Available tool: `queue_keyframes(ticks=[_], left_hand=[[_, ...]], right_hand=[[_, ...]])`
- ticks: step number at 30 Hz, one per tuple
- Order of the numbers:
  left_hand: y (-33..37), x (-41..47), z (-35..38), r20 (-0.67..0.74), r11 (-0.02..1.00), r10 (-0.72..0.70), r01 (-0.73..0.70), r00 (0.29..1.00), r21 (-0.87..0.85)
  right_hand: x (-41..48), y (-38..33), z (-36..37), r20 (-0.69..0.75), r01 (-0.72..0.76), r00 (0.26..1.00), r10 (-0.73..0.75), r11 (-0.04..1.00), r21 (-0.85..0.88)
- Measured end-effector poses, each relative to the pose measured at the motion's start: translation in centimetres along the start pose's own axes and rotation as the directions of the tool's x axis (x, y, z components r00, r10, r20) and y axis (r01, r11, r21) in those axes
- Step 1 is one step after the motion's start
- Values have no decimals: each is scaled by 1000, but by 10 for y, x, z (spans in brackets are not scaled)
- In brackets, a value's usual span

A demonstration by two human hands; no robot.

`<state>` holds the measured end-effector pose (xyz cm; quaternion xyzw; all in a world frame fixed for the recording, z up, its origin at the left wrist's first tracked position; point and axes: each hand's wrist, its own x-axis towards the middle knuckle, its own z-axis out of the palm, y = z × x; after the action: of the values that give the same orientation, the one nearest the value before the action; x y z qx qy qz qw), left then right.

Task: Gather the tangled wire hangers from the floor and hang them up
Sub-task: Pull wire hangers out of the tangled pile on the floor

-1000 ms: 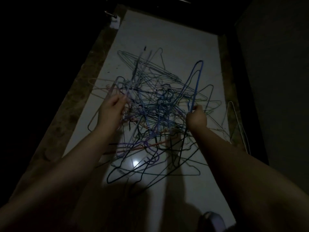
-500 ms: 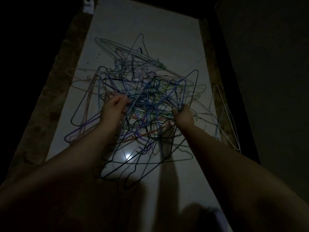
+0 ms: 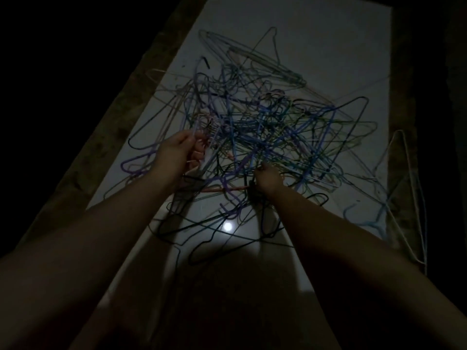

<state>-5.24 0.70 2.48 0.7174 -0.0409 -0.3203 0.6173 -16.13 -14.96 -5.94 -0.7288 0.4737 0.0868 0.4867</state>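
A big tangle of wire hangers (image 3: 255, 127) in blue, purple, green, black and pink lies on a pale glossy floor (image 3: 290, 29). My left hand (image 3: 177, 154) is at the tangle's left side, its fingers curled round a light blue wire and a few pink ones. My right hand (image 3: 267, 179) sits at the near middle of the pile, fist closed on blue and dark wires. The room is very dark, so single hangers are hard to tell apart.
A white hanger (image 3: 404, 193) and a light blue one (image 3: 366, 218) lie apart at the right, against a dark brown border strip (image 3: 401, 97). A matching strip (image 3: 121, 109) runs along the left. A lamp's reflection (image 3: 228, 226) glows on the floor near me.
The blue hanger that my right hand held raised has come down into the pile. The right hand has moved left and nearer. The camera has closed in on the tangle.
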Motion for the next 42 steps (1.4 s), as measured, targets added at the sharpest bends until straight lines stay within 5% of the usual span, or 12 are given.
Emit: queue_keyframes(ticks=[6, 10, 13, 16, 21, 27, 34, 42], left_hand=[[8, -9, 22, -12, 999, 18, -17, 1000, 38], [12, -6, 34, 5, 1000, 13, -12, 1000, -18], [13, 0, 37, -26, 996, -1, -1, 1000, -85], [12, 3, 36, -46, 994, 1, -7, 999, -113], [11, 1, 24, -41, 995, 35, -38, 999, -94], [26, -6, 12, -67, 988, 56, -65, 996, -140], [34, -25, 21, -54, 989, 55, -62, 997, -131], [52, -34, 25, 14, 987, 98, -95, 995, -130]], right_hand=[[-5, 3, -14, 45, -99, 995, 90, 954, 282], [-12, 7, -10, 225, -186, 967, 117, 930, 317], [-12, 7, 0, 208, -188, 972, 108, 888, 419], [-10, 1, 9, 135, -165, 984, 117, 886, 433], [-15, 8, 8, -95, -22, 995, 36, 990, 140], [-33, -5, -8, -377, 127, 921, -100, 991, 48], [-55, -38, -41, -556, 287, 830, -38, 884, 369], [-73, -52, -94, -608, 427, 781, -143, 832, 353]])
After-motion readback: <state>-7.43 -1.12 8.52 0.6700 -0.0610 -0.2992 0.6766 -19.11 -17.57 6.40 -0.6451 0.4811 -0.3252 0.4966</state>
